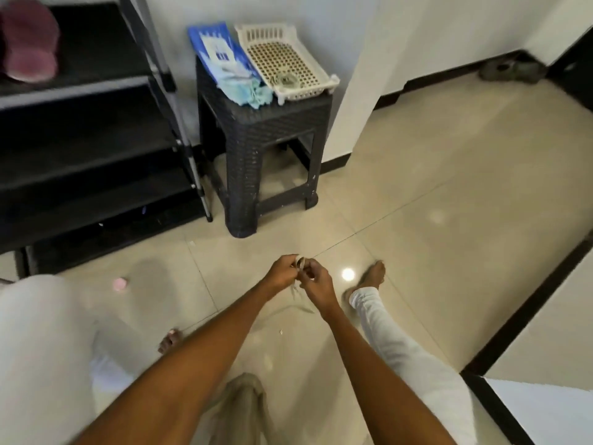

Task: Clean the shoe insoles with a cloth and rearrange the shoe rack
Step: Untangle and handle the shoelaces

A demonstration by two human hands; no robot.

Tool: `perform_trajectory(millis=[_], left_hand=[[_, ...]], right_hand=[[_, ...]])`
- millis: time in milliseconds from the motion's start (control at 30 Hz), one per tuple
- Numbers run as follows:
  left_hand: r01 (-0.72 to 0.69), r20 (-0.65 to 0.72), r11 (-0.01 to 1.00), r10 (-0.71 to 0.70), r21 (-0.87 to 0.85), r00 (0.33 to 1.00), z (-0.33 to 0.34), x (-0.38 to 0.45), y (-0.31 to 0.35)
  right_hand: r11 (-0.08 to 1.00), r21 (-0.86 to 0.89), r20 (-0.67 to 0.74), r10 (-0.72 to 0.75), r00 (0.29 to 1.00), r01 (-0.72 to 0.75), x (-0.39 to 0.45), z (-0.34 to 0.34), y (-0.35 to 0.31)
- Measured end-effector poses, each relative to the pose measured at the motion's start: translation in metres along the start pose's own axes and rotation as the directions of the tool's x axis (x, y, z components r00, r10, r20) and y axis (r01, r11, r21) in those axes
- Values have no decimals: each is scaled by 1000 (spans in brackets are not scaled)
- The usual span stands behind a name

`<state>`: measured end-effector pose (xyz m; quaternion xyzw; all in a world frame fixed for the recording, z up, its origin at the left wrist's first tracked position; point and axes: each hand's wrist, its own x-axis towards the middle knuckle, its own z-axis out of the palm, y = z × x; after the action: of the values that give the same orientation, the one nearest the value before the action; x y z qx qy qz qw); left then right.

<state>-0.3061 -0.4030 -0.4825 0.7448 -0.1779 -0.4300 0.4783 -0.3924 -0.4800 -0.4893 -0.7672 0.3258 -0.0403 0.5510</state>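
Note:
My left hand (282,272) and my right hand (317,284) meet low over the tiled floor, both pinching a small pale rolled item (301,261); a thin strand hangs from it toward the floor. What the item is stays unclear. The black shoe rack (96,162) stands at the left, with a pair of maroon slippers (29,43) on its top shelf. A light blue cloth (248,89) lies on the dark woven stool (256,130) beside the rack.
On the stool also lie a blue packet (218,49) and a white perforated tray (285,59). My legs in white trousers stretch out left and right. A small pink object (120,284) sits on the floor. Grey shoes (510,70) lie by the far wall.

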Motion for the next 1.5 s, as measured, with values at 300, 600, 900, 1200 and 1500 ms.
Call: perform_trajectory(millis=[300,600,900,1200,1500], left_hand=[[-288,6,937,293,197,956,-48,-104,111],[-411,-118,858,463,308,878,-97,-168,161],[-481,-109,721,603,499,790,-113,-203,224],[-476,-129,793,556,381,821,-128,-223,256],[-429,-160,888,453,163,877,-120,-219,248]], right_hand=[[971,63,-133,-223,966,233,-64,-44,-132],[928,70,-255,-337,906,365,-98,-80,-208],[903,34,165,-427,889,428,-118,-69,-270],[918,187,-271,-294,917,350,-89,-97,-286],[726,-261,33,-652,758,636,-100,-69,-302]])
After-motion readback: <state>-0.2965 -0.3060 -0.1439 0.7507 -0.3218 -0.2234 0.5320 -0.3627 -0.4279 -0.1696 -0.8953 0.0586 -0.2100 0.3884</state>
